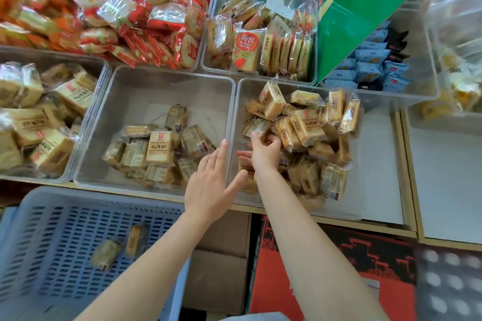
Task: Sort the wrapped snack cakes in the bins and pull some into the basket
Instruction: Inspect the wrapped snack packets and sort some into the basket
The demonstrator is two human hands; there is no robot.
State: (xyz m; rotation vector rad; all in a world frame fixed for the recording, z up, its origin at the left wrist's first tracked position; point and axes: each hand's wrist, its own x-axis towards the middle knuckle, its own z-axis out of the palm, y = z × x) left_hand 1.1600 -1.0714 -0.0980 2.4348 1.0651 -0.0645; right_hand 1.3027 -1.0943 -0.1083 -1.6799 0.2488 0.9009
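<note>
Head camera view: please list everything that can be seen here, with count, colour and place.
Clear plastic bin, middle: one, front row; holds a low pile of tan wrapped snack cakes.
Clear plastic bin, right: one, front row; holds a bigger pile of tan cakes.
Clear bin, left: one; tan cakes.
Red-wrapped snacks: many, back left.
Green cardboard box: one, back right.
Blue packets: many, beside the green box.
Pale blue slotted plastic basket: one, bottom left; two cakes inside.
Left hand: open, at the wall between the bins.
Right hand: curled around a cake in the right bin.
</note>
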